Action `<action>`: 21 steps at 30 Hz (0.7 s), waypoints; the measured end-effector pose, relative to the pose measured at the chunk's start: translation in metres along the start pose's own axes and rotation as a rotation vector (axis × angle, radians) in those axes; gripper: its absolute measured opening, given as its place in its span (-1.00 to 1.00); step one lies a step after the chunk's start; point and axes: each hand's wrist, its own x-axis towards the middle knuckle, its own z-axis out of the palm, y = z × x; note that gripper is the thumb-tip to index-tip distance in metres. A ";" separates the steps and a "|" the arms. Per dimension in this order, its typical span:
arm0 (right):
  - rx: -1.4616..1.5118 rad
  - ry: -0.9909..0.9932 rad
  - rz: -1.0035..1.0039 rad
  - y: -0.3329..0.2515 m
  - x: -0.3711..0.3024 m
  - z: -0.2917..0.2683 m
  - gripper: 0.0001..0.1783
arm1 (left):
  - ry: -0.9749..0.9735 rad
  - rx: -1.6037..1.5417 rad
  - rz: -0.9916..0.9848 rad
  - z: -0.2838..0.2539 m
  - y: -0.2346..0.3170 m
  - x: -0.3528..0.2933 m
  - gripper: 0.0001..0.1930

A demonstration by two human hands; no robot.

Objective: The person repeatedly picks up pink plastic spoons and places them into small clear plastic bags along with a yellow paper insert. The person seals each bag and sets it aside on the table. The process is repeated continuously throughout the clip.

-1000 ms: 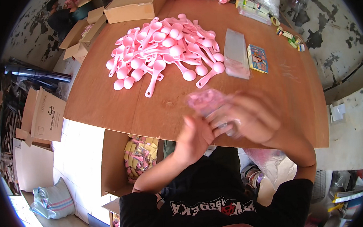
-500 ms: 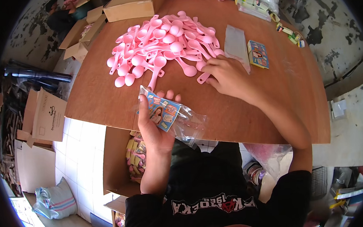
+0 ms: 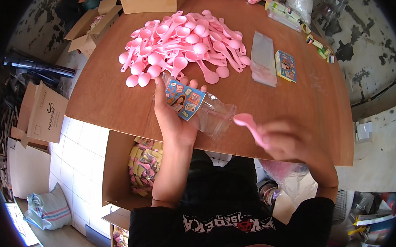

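My left hand [image 3: 175, 120] is closed round a clear plastic bag [image 3: 217, 115] with a blue printed card [image 3: 185, 99] inside it. The bag's loose end points right, toward my other hand. Slightly blurred, my right hand [image 3: 286, 139] grips a pink measuring spoon [image 3: 248, 125] by its handle, bowl toward the bag but apart from it. Beyond my left hand lies a big heap of pink spoons [image 3: 182, 44]. To the right of the heap are a stack of flat clear bags [image 3: 263, 59] and a stack of blue cards [image 3: 286, 66].
All this is on a brown wooden table [image 3: 102, 90]. A cardboard box [image 3: 151, 1] stands at its far edge, rolls of tape [image 3: 319, 48] at the far right. Below the near edge, an open carton [image 3: 119, 165] holds many packed bags with pink spoons. A white sack [image 3: 50, 209] sits on the floor.
My right hand has drawn back from the heap toward me, bringing a pink spoon with it. My left hand still holds the bag. The view has shifted slightly.
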 end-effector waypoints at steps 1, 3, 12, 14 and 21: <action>0.035 -0.066 -0.086 -0.009 -0.002 -0.006 -0.69 | 0.001 -0.002 -0.006 0.004 -0.003 0.001 -0.58; 0.070 -0.132 -0.166 -0.019 -0.008 -0.007 -0.68 | 0.131 0.000 -0.005 0.011 -0.007 0.000 -0.56; -0.181 -0.045 -0.161 -0.020 -0.012 -0.007 -0.53 | 0.079 0.029 -0.154 0.015 -0.027 -0.008 -0.64; -0.234 -0.048 -0.171 -0.016 -0.011 -0.005 -0.54 | 0.025 0.062 -0.185 0.013 -0.031 -0.009 -0.62; -0.376 0.180 -0.169 -0.011 -0.007 0.016 -0.71 | -0.082 0.094 -0.274 0.009 -0.045 -0.011 -0.55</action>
